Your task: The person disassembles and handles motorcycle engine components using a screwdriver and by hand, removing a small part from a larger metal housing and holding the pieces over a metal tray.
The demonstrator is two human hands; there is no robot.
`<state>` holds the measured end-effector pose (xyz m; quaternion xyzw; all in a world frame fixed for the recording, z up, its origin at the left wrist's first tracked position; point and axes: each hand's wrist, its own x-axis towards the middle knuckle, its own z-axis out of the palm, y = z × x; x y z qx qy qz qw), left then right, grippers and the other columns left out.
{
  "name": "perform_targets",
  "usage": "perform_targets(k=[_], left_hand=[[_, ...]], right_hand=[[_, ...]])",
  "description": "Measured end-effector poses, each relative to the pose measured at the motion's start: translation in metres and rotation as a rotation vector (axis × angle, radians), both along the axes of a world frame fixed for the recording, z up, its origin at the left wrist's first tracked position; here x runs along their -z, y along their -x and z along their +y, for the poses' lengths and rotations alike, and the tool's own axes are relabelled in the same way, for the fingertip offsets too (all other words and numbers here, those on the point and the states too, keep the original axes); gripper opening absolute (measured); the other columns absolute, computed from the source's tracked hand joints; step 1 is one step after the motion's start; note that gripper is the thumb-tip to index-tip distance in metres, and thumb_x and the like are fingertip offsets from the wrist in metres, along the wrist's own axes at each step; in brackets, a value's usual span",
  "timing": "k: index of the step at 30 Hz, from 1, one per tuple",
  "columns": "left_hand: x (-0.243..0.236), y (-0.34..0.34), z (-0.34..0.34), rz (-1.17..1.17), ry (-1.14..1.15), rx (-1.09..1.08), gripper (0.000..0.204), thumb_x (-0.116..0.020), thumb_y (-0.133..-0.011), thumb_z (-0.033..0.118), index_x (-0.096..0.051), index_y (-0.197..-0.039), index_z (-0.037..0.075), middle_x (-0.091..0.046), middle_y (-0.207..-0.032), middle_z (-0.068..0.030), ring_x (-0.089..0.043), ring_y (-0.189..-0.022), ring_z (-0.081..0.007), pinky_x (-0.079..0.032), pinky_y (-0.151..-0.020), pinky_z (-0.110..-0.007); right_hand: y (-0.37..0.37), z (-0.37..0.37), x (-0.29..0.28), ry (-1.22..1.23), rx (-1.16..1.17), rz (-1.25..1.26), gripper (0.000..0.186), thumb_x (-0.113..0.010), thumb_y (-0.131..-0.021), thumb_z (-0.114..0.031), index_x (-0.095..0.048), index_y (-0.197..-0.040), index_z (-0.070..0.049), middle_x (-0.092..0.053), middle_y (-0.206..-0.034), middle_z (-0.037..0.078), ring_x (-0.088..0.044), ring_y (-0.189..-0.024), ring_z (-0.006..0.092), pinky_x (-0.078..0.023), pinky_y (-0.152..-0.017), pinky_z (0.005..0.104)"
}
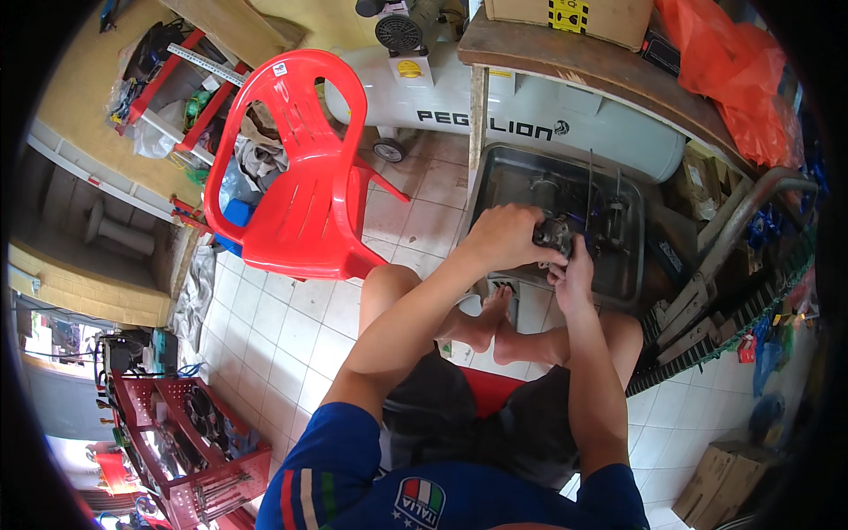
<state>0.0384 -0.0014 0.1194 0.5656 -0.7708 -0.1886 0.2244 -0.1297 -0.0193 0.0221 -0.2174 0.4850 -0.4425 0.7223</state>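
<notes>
Both my hands hold a small dark metal machine part (554,233) with a rounded, uneven body, above the near side of a dark metal tray (624,281). My left hand (505,235) grips it from the left, fingers curled over its top. Closed on its lower right side is my right hand (572,276). My fingers cover much of the part, so its exact kind cannot be made out. Inside the tray lie other dark metal parts (611,221), and a thin rod (590,168) stands up near the middle.
A red plastic chair (305,199) stands to the left. Behind the tray are a white compressor tank (380,93) and a wooden bench (609,53). At right is a curved metal frame (782,181); a red tool cart (190,481) stands lower left, a cardboard box (707,481) lower right.
</notes>
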Motion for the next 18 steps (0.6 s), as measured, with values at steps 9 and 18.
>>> perform_targets(k=[9,18], left_hand=[[0.000,0.002,0.001,-0.095,-0.137,-0.208,0.072,-0.067,-0.069,0.072,-0.070,-0.095,0.005,-0.069,-0.089,-0.0164,-0.069,-0.084,-0.0360,-0.055,-0.074,-0.044],[0.013,-0.004,-0.004,0.223,0.094,0.113,0.082,-0.082,-0.064,0.050,-0.058,-0.127,0.003,-0.061,-0.121,-0.0205,-0.063,-0.103,-0.0381,-0.051,-0.088,-0.043]], right_hand=[[0.001,0.002,-0.008,-0.023,0.020,0.001,0.031,-0.052,-0.093,-0.041,-0.058,-0.108,-0.015,-0.056,-0.073,0.000,-0.045,-0.050,0.0098,-0.032,-0.045,0.0269],[0.004,-0.003,-0.001,-0.071,0.027,-0.128,0.031,-0.048,-0.096,-0.043,-0.059,-0.108,-0.016,-0.060,-0.080,-0.001,-0.048,-0.055,0.0099,-0.031,-0.049,0.0267]])
